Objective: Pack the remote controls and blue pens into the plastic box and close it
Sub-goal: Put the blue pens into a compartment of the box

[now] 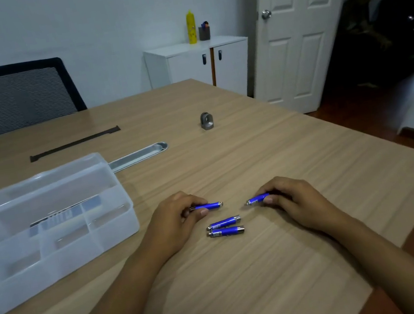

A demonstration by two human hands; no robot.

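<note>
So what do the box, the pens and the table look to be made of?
Box: translucent frosted plastic; the dividers show through its walls. Pens: glossy blue bodies with silvery ends, probably metal, possibly plastic. Table: matte wood-grain surface, likely laminate rather than solid wood.

Left hand point(174, 219), right hand point(290, 201): bare forearms, short trimmed nails.

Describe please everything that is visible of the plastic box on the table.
The plastic box is translucent, whitish and rectangular, with its lid open behind it. Thin walls split it into several compartments. A flat dark-and-white object lies in the long middle compartment; its kind is unclear. The box rests flat on the wooden table, to the left of the left hand, untouched by either hand.
</note>
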